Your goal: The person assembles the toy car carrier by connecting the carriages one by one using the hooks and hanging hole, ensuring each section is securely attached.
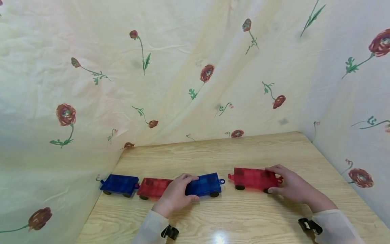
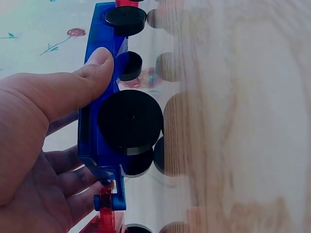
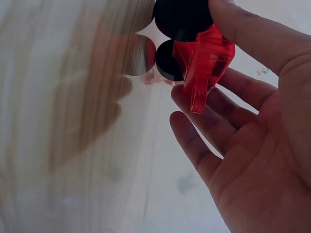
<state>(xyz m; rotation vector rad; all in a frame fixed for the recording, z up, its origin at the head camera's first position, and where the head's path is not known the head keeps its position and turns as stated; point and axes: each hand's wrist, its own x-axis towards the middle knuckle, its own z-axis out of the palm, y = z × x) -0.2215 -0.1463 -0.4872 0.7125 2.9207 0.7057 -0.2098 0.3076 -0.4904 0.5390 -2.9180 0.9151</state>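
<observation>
My left hand (image 1: 177,194) grips a blue toy train wagon (image 1: 207,184) near its left end, thumb on the near side and fingers on the far side. At its left the wagon links to a red wagon (image 1: 153,187), partly behind my hand; the blue hook (image 2: 116,199) meets a red coupling in the left wrist view. My right hand (image 1: 294,186) holds another red wagon (image 1: 251,178) by its right end, between thumb and fingers. That wagon's red coupling (image 1: 231,177) faces the blue ring coupling (image 1: 222,181), with a small gap between them.
Another blue wagon (image 1: 120,184) stands at the far left of the row, its right end against the red wagon's coupling. All stand on black wheels on a wood-grain table (image 1: 231,217). Flower-patterned cloth (image 1: 170,95) hangs behind and at both sides.
</observation>
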